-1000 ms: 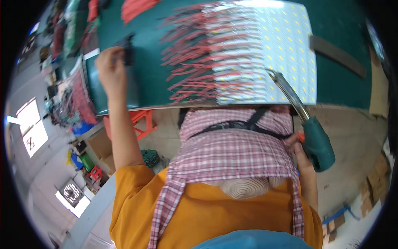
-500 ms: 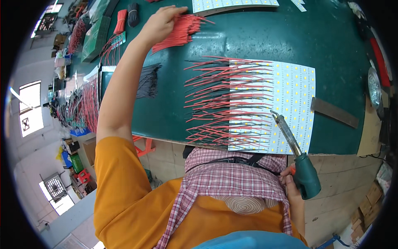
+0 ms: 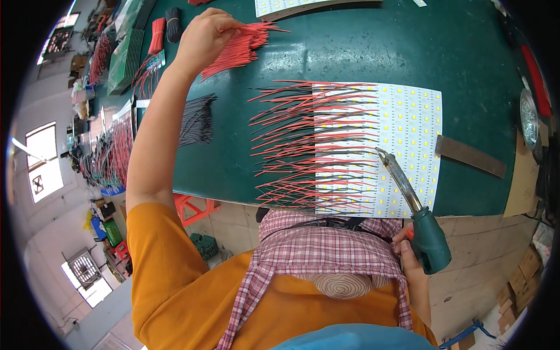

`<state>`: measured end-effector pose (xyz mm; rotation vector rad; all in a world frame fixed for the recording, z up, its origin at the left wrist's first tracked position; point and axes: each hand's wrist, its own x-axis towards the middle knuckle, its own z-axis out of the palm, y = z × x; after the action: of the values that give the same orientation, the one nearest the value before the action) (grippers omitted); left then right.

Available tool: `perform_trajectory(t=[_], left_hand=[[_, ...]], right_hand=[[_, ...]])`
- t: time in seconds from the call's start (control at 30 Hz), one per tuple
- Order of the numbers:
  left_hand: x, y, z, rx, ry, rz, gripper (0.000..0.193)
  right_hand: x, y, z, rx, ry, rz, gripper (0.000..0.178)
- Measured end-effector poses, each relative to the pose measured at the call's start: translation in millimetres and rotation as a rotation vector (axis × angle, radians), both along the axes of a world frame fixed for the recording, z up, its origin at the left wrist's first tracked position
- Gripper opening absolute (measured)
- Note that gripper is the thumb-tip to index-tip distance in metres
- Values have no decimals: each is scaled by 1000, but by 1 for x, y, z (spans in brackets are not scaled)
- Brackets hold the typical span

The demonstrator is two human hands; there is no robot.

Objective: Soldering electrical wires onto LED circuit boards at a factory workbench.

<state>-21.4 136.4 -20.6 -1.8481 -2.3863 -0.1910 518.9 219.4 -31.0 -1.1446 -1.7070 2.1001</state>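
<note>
My left hand (image 3: 205, 36) reaches to the far side of the bench, its fingers pinched at the edge of a pile of red wires (image 3: 236, 51). In my right hand (image 3: 408, 248), near the bench's front edge, is a soldering iron (image 3: 430, 236) with a green handle. Its tip points up and left over a white LED board (image 3: 408, 140) with yellow chips. Red and black wires (image 3: 286, 125) lie in pairs across the board's left part, their free ends spreading left over the green bench top. The tip is close to the wires' right ends; contact is unclear.
A pile of black wires (image 3: 198, 119) lies beside my left forearm. A flat metal bar (image 3: 471, 156) touches the board's right side. Another LED board (image 3: 291, 7) rests at the far edge. Bundled wires (image 3: 157, 35) and stacked green boards (image 3: 123, 64) stand far left.
My left fingers were stretched over the red pile and have now drawn together in a pinch at it. The soldering iron stays nearly in place; the whole view has shifted slightly.
</note>
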Motion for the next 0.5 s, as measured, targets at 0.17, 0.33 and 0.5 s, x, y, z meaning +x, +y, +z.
perform_trajectory(t=[0.17,0.33,0.5], left_hand=[[-5,-1,7,4,12,20,14],[-5,1,13,22,68,-58,11],[8,2,23,-11,182,-104,13]], right_hand=[[4,-3,-3,31,5,72,19],[4,-6,1,13,19,27,23],[9,-5,-3,76,57,87,29]])
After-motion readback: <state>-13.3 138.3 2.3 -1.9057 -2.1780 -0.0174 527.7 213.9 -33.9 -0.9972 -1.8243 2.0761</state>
